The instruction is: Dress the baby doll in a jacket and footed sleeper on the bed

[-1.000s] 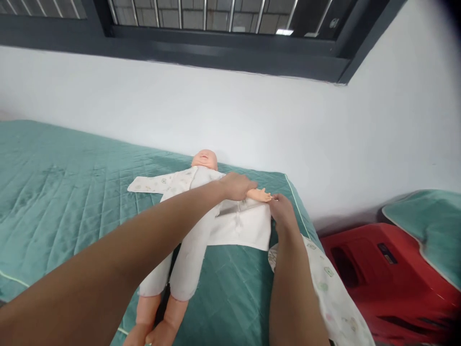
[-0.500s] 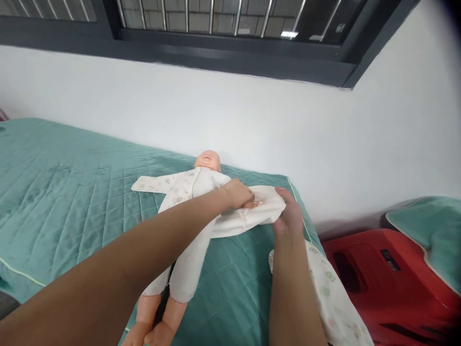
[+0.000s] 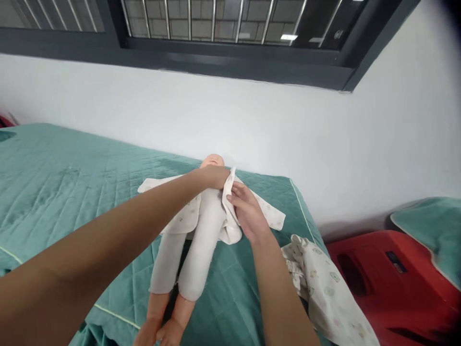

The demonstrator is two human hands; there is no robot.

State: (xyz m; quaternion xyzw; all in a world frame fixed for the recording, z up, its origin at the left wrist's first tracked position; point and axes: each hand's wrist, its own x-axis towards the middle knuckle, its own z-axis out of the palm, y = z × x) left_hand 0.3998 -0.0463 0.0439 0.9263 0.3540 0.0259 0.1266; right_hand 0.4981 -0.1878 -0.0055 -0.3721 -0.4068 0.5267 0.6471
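Observation:
A baby doll [image 3: 196, 240] lies on its back on a teal quilted bed [image 3: 65, 192], head [image 3: 213, 161] toward the wall. It wears a white printed jacket [image 3: 266, 214] that lies open over its chest. My left hand [image 3: 212, 177] reaches across to the doll's upper chest and pinches the jacket's front edge near the neck. My right hand [image 3: 248, 214] grips the same flap of cloth just below, fingers curled round it. The doll's bare feet [image 3: 158, 329] point toward me.
A second printed white garment [image 3: 324, 293] lies crumpled at the bed's right edge. A red plastic object [image 3: 389, 278] stands to the right, with teal cloth [image 3: 428, 235] over it. A white wall and a barred dark window [image 3: 223, 24] run behind the bed.
The doll's right arm has gone into the sleeve. Both hands have moved left from the sleeve end to the chest, pulling the jacket flap across the body.

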